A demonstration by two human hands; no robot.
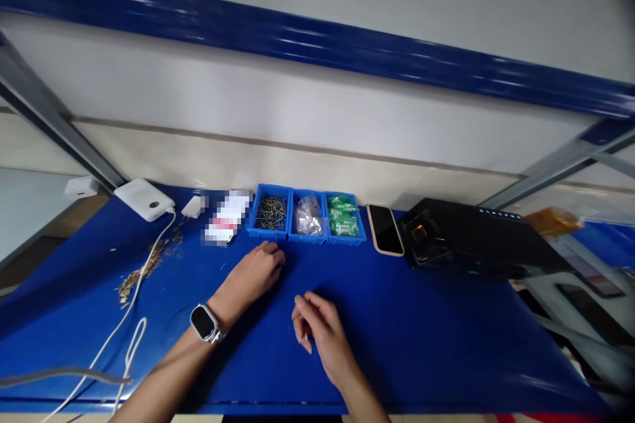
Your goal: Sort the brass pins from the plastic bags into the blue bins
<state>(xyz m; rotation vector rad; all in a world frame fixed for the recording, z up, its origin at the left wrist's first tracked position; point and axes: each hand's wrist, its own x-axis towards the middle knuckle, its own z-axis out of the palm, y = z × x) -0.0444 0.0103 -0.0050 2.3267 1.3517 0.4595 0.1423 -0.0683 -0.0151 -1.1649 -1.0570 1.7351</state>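
Note:
My left hand (258,271), with a watch (204,322) on its wrist, rests on the blue table just in front of a blue bin (268,234) of metal screws (270,211). Its fingers are curled down, and whatever lies under them is hidden. My right hand (320,327) is nearer the front edge, thumb and fingers bent in close together; anything between them is too small or hidden to make out. Beside the screws stand a bin of clear plastic bags (307,217) and one of green-and-white packets (344,217).
A phone (385,230) and a black box (461,234) sit to the right. At left are a white device (143,199) with a cable (136,291), a white plug (192,207), a pixelated phone (227,219) and brown debris (141,271). A blue beam (317,43) crosses above.

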